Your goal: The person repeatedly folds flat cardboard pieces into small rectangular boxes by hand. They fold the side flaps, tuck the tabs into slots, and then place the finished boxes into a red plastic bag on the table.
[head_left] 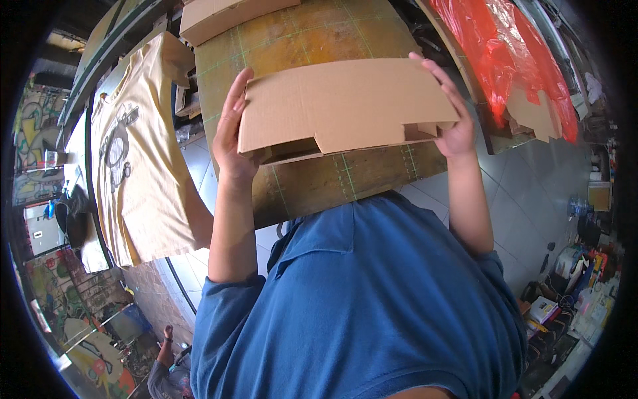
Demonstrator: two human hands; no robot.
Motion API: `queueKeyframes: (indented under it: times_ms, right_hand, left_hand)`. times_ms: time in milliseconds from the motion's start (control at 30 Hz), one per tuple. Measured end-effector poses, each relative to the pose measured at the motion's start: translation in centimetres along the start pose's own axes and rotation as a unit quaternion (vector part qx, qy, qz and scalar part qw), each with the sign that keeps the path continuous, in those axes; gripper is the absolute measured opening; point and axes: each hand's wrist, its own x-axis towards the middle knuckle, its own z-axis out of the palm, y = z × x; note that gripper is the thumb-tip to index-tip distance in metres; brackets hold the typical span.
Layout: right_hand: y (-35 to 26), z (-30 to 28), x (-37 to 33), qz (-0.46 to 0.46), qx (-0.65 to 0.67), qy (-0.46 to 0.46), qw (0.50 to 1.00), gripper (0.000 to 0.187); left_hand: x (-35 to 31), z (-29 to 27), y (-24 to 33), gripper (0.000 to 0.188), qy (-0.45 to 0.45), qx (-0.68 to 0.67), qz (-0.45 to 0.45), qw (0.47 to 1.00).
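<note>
Between my two hands is a brown cardboard box (345, 100), long and low, held level above the worktable (299, 189). Its side toward me has gaps: a wide opening at the left and a smaller notch at the right. My left hand (234, 130) grips the left end, thumb and fingers along the edge. On the opposite end, my right hand (455, 116) presses with its fingers stretched up over the far corner and its palm against the side. The undersides of both hands are partly hidden by the box.
Another cardboard box (232, 16) lies at the table's far left. Left of the table hangs a cream T-shirt (143, 153) with a dark print. Red plastic sheeting (505, 60) covers things at the right, beside a cardboard piece (535, 113). Another person's arm (165, 349) shows lower left.
</note>
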Motion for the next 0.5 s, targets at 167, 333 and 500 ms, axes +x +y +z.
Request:
queueKeyframes:
  times_ms: [167, 333, 500]
  right_hand:
    - [0.2, -0.2, -1.2, 0.067, -0.026, 0.03, 0.997, 0.047]
    - [-0.1, 0.0, -2.3, 0.095, -0.078, 0.111, 0.986, 0.04]
    - [0.1, 0.6, -2.6, 0.037, -0.207, 0.166, 0.963, 0.025]
  left_hand:
    - [-1.0, 0.0, -0.2, 0.047, 0.075, 0.016, -0.053, 0.996]
    - [-2.7, 0.5, 0.8, 0.046, 0.211, 0.269, -0.105, 0.934]
    - [-4.6, 1.2, 0.2, 0.049, 0.098, 0.296, 0.043, 0.949]
